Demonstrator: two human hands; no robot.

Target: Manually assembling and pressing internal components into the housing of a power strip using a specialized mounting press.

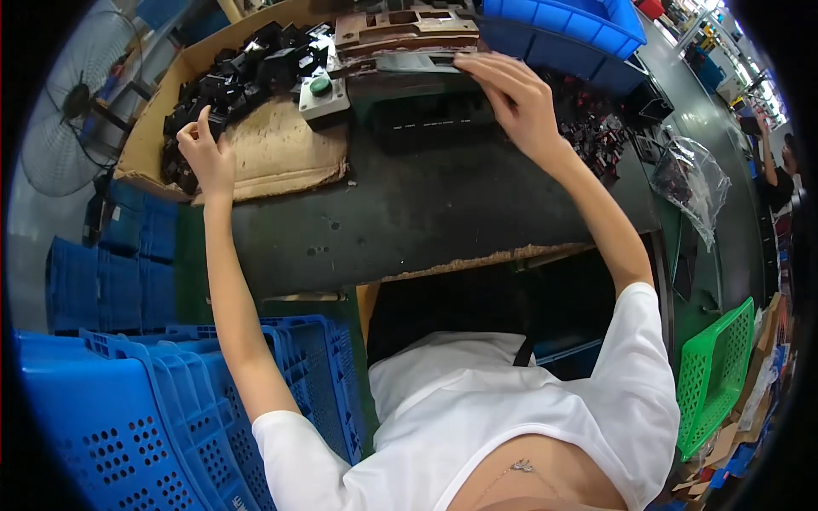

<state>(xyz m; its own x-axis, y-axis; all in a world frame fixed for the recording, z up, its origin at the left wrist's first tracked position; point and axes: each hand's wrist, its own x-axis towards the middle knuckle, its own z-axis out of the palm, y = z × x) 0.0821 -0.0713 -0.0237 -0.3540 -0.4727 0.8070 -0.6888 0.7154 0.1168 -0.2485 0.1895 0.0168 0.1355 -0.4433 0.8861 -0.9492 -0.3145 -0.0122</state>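
My left hand (207,160) is over the cardboard box (142,140) at the left, beside a heap of small black plastic parts (271,61). Its forefinger points up, the other fingers are loosely bent, and I see nothing held. At the far middle, the fingers of my right hand (517,100) stretch side by side to the right end of a grey metal plate (417,63). That plate sits at the front of a brown machine fixture (405,34) with cut-out slots. Whatever lies under those fingertips is hidden.
A white switch box with a green button (320,87) stands left of the fixture on the dark worktable (409,209). Small dark red and black pieces (596,128) lie at right, near a blue bin (567,30) and a plastic bag (692,183). Blue crates (111,400) stand at lower left.
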